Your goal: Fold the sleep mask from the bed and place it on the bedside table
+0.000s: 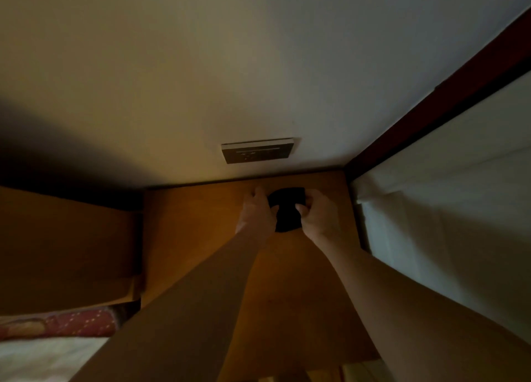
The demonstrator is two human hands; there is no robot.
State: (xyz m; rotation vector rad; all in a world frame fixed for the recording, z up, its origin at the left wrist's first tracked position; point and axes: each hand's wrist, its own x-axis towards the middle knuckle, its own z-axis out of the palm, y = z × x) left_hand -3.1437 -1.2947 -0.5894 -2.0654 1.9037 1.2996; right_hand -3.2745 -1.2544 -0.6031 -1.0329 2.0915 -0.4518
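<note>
Mask (287,209) and both hands meet at the upper centre of the frame, on the far part of the wooden desk (195,238) close to the wall. The dark sleep mask looks bunched or folded; in this dim light its long axis seems to run from the wall toward the camera. The left hand (255,212) closes on its left edge, the right hand (319,215) on its right, so it lies between them, equally near each. White bed (448,215) fills the right. Letting go looks like what remains.
</note>
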